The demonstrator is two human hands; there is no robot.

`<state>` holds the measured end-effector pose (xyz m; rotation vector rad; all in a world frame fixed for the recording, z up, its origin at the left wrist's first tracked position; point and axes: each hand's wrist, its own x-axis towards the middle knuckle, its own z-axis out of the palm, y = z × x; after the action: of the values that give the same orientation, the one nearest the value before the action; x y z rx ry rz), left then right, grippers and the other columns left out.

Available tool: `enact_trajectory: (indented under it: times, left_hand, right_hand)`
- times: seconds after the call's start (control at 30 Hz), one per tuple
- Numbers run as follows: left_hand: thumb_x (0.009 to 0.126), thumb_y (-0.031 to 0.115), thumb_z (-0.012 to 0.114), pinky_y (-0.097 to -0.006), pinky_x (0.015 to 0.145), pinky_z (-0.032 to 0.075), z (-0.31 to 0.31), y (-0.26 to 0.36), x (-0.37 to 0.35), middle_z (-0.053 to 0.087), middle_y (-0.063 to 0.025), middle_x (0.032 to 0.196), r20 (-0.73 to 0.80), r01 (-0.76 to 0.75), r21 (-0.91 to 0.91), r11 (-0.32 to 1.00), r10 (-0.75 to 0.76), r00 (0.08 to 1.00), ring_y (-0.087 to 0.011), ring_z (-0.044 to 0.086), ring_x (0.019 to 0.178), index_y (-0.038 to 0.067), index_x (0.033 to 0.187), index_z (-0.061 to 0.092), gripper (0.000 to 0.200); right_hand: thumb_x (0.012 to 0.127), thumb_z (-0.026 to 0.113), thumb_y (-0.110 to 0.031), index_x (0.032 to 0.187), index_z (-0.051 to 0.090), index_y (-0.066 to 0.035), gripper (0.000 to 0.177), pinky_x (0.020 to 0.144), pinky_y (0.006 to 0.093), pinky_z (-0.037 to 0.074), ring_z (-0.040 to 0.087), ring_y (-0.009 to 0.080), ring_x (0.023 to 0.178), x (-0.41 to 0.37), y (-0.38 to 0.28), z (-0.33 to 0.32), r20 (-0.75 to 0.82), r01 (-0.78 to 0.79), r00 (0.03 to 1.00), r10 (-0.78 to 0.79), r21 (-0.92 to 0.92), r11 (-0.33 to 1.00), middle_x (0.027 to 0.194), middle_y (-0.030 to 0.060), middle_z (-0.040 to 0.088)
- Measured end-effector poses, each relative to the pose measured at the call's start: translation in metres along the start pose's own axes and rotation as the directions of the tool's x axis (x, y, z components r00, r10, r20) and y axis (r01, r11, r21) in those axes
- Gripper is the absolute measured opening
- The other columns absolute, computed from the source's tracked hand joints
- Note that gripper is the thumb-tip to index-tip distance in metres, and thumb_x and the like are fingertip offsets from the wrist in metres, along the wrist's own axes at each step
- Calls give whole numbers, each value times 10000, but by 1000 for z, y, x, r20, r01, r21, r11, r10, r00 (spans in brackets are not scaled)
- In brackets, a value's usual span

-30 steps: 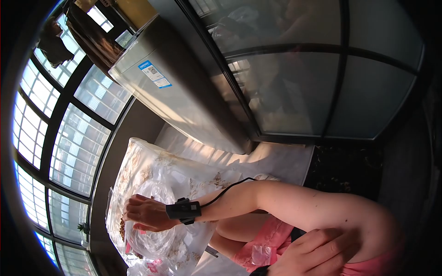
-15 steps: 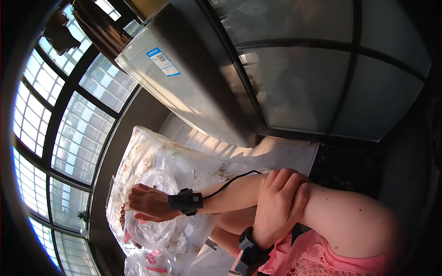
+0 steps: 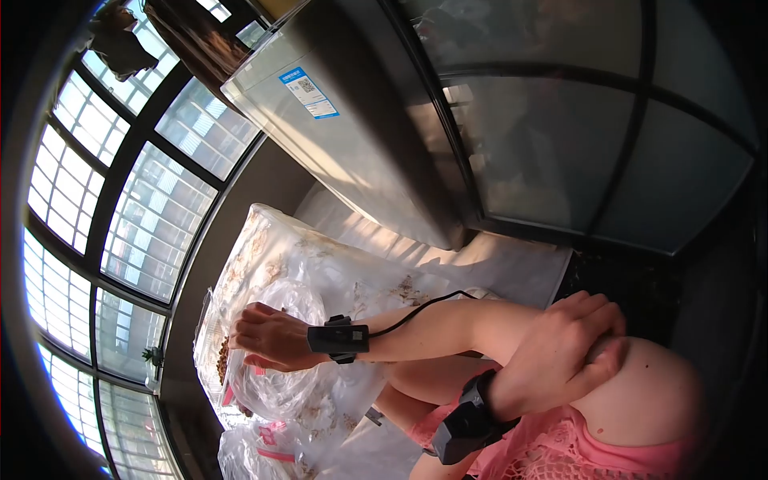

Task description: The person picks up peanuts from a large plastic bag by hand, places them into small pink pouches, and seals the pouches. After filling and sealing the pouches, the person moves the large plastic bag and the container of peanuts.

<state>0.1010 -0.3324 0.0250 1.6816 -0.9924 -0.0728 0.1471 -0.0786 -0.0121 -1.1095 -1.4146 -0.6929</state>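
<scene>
My left hand [image 3: 556, 352] is wrapped over my bare right upper arm [image 3: 644, 376], with bent fingers on the far side and the thumb toward the shoulder. A black strapped device [image 3: 468, 424] sits on the left wrist. My right arm stretches out to the left over the table. My right hand [image 3: 272, 336], back upward, has its fingers curled in; nothing shows in it, though its underside is hidden. Under or beside it lies a crumpled clear plastic bag [image 3: 296, 392]. A black wrist device [image 3: 340, 339] with a cable [image 3: 424, 302] is strapped to the right wrist.
A patterned table cover under clear plastic [image 3: 264, 248] spreads below my arm. Brown bead-like bits [image 3: 223, 360] lie by its left edge. Another clear bag with pink parts [image 3: 252, 456] lies nearer. Beyond stand a pale appliance [image 3: 320, 160], a glass partition [image 3: 552, 144] and windows [image 3: 152, 224].
My left hand has slid from near the right elbow up to the upper arm, toward the shoulder. My right hand stays over the table. The view has shifted slightly.
</scene>
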Motion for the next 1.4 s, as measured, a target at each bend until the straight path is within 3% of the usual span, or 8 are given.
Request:
enact_trajectory:
  times: [0.23,0.33,0.53,0.67,0.73,1.0,1.17,1.4]
  left_hand:
    - [834,146,630,-429,771,490,-5,-2,7,600,-163,879,159,133,-60,989,-122,980,-348,595,856,-2,927,611,176]
    - [786,128,633,-424,779,491,11,-9,7,598,-151,863,-77,-140,-75,987,134,988,-351,596,834,-4,903,592,181]
    - [758,97,622,-418,806,488,-7,3,9,601,-144,870,180,152,-163,975,-122,976,-344,600,861,-3,897,589,175]
    - [760,93,635,-408,814,491,-1,-7,4,606,-137,882,162,68,-121,990,-48,986,-340,598,864,-2,905,590,179]
    - [759,102,657,-393,825,492,9,-12,3,614,-126,903,-22,-126,-200,972,124,992,-334,595,871,1,915,591,197]
    - [778,97,758,-326,704,440,-8,-16,-15,589,-96,874,164,72,-221,973,-35,986,-249,577,823,49,831,562,208]
    - [724,107,769,-410,809,465,-8,-8,-8,612,-131,992,-142,-127,-131,983,108,984,-308,583,908,29,1038,639,349]
    - [602,48,727,-360,735,474,-11,-14,-30,604,-112,895,12,-102,-257,961,108,994,-314,588,848,29,868,640,281]
  right_hand:
    - [868,736,-240,1075,633,-41,305,1034,429,422,552,283,1120,-2,0,0,40,13,999,-13,-10,1000,1114,111,606]
    - [896,714,-275,1134,628,-63,330,1039,443,421,561,286,1143,-1,3,7,65,-4,998,5,-11,1000,1137,108,619]
    - [950,669,-344,1252,618,-107,388,1049,472,421,579,291,1189,3,11,10,107,-33,994,36,-33,999,1184,103,645]
    - [947,671,-345,1251,620,-107,389,1050,473,420,579,291,1189,-2,14,8,110,-38,993,43,-47,998,1181,103,645]
    - [939,677,-338,1237,622,-102,383,1050,469,419,577,291,1184,-3,16,4,108,-37,993,43,-55,998,1174,104,642]
    - [908,700,-310,1180,629,-83,361,1048,457,417,569,291,1163,-5,17,3,98,-15,995,22,-68,998,1146,106,630]
    - [888,714,-292,1144,634,-71,348,1046,449,416,565,290,1151,-7,15,2,91,-15,996,21,-67,998,1128,107,623]
    - [860,735,-267,1095,641,-54,331,1045,438,414,558,290,1133,-8,12,2,84,-20,996,25,-60,998,1104,109,612]
